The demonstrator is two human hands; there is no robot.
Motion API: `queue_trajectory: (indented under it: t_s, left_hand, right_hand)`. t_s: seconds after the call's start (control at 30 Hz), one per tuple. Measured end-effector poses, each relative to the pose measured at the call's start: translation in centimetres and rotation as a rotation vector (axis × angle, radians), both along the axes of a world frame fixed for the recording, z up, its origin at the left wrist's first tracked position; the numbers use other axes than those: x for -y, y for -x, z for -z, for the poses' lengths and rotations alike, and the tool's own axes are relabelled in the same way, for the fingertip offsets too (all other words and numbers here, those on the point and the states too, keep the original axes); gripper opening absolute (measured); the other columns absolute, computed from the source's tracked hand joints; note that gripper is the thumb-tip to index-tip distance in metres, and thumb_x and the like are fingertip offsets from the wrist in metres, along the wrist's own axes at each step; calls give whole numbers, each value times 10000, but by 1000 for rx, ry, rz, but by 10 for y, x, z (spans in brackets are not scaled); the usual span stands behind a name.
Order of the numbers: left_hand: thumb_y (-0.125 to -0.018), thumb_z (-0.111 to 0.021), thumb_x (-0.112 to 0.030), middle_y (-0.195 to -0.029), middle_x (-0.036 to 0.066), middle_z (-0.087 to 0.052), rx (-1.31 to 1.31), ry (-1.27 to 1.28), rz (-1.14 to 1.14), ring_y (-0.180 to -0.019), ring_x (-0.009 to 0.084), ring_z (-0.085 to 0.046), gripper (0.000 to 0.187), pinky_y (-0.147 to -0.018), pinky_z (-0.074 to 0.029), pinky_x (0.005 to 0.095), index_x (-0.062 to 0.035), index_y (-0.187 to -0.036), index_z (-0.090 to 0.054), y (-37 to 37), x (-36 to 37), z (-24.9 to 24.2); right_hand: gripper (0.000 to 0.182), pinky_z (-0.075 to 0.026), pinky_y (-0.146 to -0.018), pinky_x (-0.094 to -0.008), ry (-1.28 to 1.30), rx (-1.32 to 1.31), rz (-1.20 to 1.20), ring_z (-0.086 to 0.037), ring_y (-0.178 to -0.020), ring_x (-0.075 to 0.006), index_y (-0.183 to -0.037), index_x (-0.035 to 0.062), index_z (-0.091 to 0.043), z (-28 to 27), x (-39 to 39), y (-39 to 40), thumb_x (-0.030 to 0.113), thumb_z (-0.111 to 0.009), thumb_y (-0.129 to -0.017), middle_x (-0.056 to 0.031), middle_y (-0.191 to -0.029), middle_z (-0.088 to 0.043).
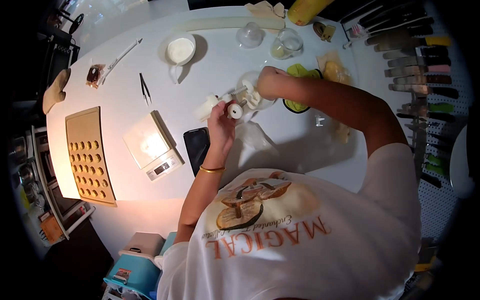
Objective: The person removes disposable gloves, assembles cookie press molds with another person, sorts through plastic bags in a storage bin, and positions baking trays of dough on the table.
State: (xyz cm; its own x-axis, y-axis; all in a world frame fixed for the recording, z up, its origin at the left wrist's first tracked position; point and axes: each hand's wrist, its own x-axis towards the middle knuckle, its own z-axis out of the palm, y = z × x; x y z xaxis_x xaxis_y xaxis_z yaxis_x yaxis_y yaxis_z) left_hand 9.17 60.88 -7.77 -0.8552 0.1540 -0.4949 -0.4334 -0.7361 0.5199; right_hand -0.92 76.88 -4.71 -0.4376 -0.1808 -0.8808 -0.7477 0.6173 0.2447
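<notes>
My left hand [223, 122] is closed around a white plastic plunger press [237, 110] with metal springs, held above the table near my body. Another white press part lies behind its fingers, pointing left. My right hand [271, 83] is curled into a fist just past the springs, close over a clear bowl [265, 103] with white plastic pieces [251, 97] in it. I cannot tell what its fingers grip. A crumpled clear plastic bag [256, 137] lies below the hands, and a green-and-black item [298, 102] sits under my right forearm.
To the left are a black phone [196, 149], a kitchen scale [149, 142], tweezers [145, 90] and a baking tray [84, 128] bearing rows of small yellow pieces. A cup of white powder [180, 51] and glass jars [287, 44] stand farther back. Knives [420, 70] hang at right.
</notes>
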Motion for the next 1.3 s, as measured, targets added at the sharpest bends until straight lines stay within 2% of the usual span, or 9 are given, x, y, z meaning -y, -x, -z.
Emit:
queue_trajectory:
  t_s: [0.07,0.2,0.33,0.5,0.67,0.77,0.87,1.17,1.3]
  left_hand:
    - [-826,-609,-328,-934,58,-617,79,-196,-25,-861,174,-598,293,-701,-477,313,-139,-1028,-513,7,-2,9]
    - [-820,-604,-335,-809,42,-604,188,-234,-122,-731,161,-582,250,-609,-466,287,-121,-926,-530,21,-9,-5]
    - [-817,-604,-320,-780,38,-588,156,-178,-121,-705,151,-560,240,-621,-455,272,-110,-910,-533,25,-11,3]
    - [-812,-617,-246,-739,19,-559,45,4,-195,-688,121,-533,160,-651,-433,256,-104,-812,-543,20,-27,20]
    - [-798,-636,-190,-731,7,-549,-1,149,-191,-683,101,-513,125,-612,-406,266,-94,-791,-556,13,-35,26]
    - [-774,-658,-143,-771,5,-553,62,215,-109,-695,102,-522,202,-621,-413,275,-92,-921,-529,7,-33,21]
    - [-750,-684,-99,-848,5,-559,-25,322,-92,-740,119,-551,419,-664,-447,292,-93,-1110,-470,10,-31,14]
    - [-657,-766,-129,-991,96,-600,-751,999,171,-864,235,-615,629,-782,-496,324,-78,-1201,-453,32,-8,-35]
    - [-598,-760,-95,-975,93,-595,-1155,1271,235,-813,298,-616,637,-726,-508,361,-116,-1192,-530,52,-6,-53]
  right_hand:
    - [233,-533,-653,-430,-538,99,-259,-658,-749,-228,-912,123,-713,27,14,-2,235,-681,-711,-43,-840,-690]
    - [345,-544,-648,-485,-461,12,-251,-658,-788,-266,-989,86,-690,32,21,-6,208,-731,-669,-83,-901,-684]
    - [460,-519,-744,-410,265,80,205,-649,-854,-298,-1042,86,-621,-55,-4,6,112,-741,-599,-111,-929,-675]
    - [536,-488,-671,-308,832,0,543,-604,-771,-222,-1103,82,-545,-30,-47,-3,-3,-696,-595,-83,-797,-594]
    - [431,-476,-704,-333,1440,-579,975,-574,-811,-226,-1052,52,-520,4,-78,-47,21,-699,-661,-88,-872,-570]
    - [487,-480,-783,-339,1399,-1041,641,-584,-885,-278,-1098,51,-515,25,-83,-73,51,-727,-659,-119,-949,-586]
    - [529,-467,-847,-378,1275,-1148,737,-577,-957,-331,-1159,60,-505,43,-94,-71,119,-734,-685,-153,-1037,-595]
    - [527,-456,-821,-441,738,-981,996,-555,-979,-370,-1132,58,-511,41,-87,-47,250,-731,-694,-184,-1015,-622]
    - [543,-474,-791,-390,910,-904,1196,-588,-943,-302,-1097,53,-513,48,-101,-78,244,-778,-663,-140,-986,-629]
